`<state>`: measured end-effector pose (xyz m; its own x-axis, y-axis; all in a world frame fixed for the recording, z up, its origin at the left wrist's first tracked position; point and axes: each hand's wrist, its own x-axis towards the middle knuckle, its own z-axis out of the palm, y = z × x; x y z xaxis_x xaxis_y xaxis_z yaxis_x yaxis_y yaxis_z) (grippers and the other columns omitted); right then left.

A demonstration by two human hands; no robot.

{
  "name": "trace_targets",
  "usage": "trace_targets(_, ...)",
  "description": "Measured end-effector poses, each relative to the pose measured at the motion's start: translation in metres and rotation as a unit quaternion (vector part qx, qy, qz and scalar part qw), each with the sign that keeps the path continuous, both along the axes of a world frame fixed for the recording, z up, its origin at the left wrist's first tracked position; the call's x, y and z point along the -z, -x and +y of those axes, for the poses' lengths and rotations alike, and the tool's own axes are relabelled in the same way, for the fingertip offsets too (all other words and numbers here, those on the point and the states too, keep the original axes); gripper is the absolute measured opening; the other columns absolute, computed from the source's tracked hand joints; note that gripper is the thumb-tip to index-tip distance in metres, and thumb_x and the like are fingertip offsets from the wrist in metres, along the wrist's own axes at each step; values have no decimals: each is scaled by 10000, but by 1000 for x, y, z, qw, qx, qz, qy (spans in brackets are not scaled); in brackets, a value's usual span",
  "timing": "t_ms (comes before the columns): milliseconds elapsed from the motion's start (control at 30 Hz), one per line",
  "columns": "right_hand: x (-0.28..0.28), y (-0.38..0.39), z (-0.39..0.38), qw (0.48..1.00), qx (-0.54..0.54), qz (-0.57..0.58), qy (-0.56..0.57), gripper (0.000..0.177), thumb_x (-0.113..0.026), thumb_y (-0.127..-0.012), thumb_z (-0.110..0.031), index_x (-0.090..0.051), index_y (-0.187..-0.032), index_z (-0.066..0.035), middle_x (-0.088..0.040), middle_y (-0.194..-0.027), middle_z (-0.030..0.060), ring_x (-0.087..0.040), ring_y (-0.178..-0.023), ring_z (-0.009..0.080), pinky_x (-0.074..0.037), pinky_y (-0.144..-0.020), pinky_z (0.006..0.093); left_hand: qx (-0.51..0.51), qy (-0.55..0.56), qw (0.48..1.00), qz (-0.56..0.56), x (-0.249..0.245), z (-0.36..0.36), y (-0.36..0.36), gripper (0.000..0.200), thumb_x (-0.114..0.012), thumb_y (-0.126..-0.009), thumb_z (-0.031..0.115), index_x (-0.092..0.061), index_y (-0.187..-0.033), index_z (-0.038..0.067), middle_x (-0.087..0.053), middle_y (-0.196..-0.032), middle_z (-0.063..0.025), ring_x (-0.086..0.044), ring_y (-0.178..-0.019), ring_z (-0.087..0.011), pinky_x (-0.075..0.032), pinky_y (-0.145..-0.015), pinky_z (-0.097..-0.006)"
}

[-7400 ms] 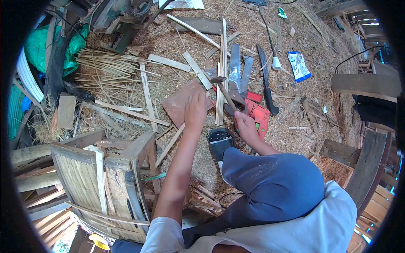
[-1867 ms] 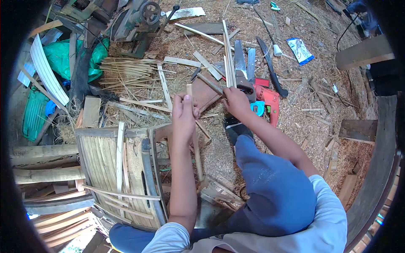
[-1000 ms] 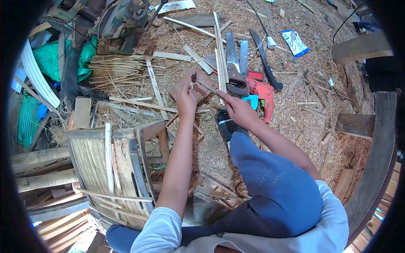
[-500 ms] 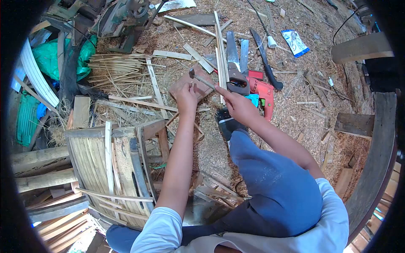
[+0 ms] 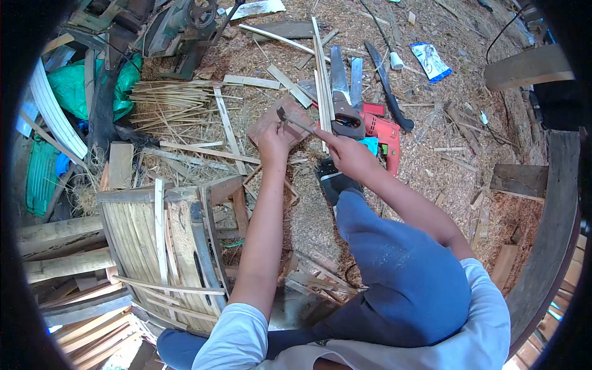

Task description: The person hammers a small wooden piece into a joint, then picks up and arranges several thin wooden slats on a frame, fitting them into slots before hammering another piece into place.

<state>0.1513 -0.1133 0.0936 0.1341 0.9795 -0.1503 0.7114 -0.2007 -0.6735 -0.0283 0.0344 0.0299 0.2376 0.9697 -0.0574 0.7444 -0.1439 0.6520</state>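
Note:
My right hand (image 5: 351,155) is wrapped round the handle of a hammer (image 5: 298,123), whose head lies just above my left fingers. My left hand (image 5: 273,143) rests at the near left part of a reddish-brown block (image 5: 290,107), fingers pinched together; what they hold, if anything, is too small to make out. To the right of the block are long thin wooden strips (image 5: 322,74), a hand saw (image 5: 338,71) and a red power tool (image 5: 385,134).
A bundle of thin sticks (image 5: 172,92) lies on the shavings at left. A slatted wooden panel (image 5: 132,231) stands near my left arm. A dark machete-like blade (image 5: 382,77) and a blue-white packet (image 5: 431,63) lie at upper right.
The hammer head has shifted very slightly over the block and its angle differs a little. Both hands stay in nearly the same place.

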Motion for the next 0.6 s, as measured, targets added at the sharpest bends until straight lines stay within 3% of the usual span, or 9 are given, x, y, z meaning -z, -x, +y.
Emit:
trace_targets(133,-12,4,-1,1000,14,3,-16,554,-576,-1049,-132,-525,-1587,-254,-718,-980,238,-726,-930,457,-583,-802,575,12,2,1000,-10,2,3,2,204,-647,-998,104,-764,-1060,-51,-738,-1010,-318,-708,-976,-509,-548,-845,-549)
trace_targets(233,-6,3,-1,1000,2,-6,4,559,-579,-1047,-135,-522,-1590,-257,-717,-986,244,-726,-928,460,-585,-799,577,0,-18,999,-26,2,1,1,196,-708,-977,117,-772,-1060,-48,-741,-919,-308,-718,-868,-500,-557,-785,-534)
trace_targets(333,-1,1,2,1000,-2,-10,12,561,-577,-1047,-137,-524,-1589,-269,-715,-993,253,-727,-921,464,-588,-794,577,1,-14,999,-37,7,3,1,217,-648,-1010,111,-774,-1072,-54,-747,-990,-311,-726,-955,-493,-559,-832,-538)
trace_targets(433,-11,6,-1,999,19,10,-34,571,-573,-1047,-141,-516,-1597,-285,-713,-1004,263,-729,-917,466,-591,-790,574,16,-45,999,-27,3,2,2,214,-651,-1002,102,-781,-1070,-54,-752,-971,-304,-733,-936,-488,-564,-824,-534)
trace_targets(533,-3,2,2,999,-8,-29,39,587,-570,-1047,-144,-498,-1609,-296,-716,-1025,255,-732,-921,460,-595,-786,570,5,-10,999,-47,-1,2,0,206,-660,-992,98,-783,-1057,-53,-755,-963,-297,-735,-928,-489,-566,-826,-537)
trace_targets(600,-2,3,0,1000,1,-17,20,594,-569,-1048,-144,-490,-1615,-302,-717,-1035,247,-733,-920,459,-595,-786,569,1,-6,999,-31,1,2,1,202,-667,-989,98,-783,-1060,-51,-756,-973,-299,-736,-935,-487,-564,-832,-539)
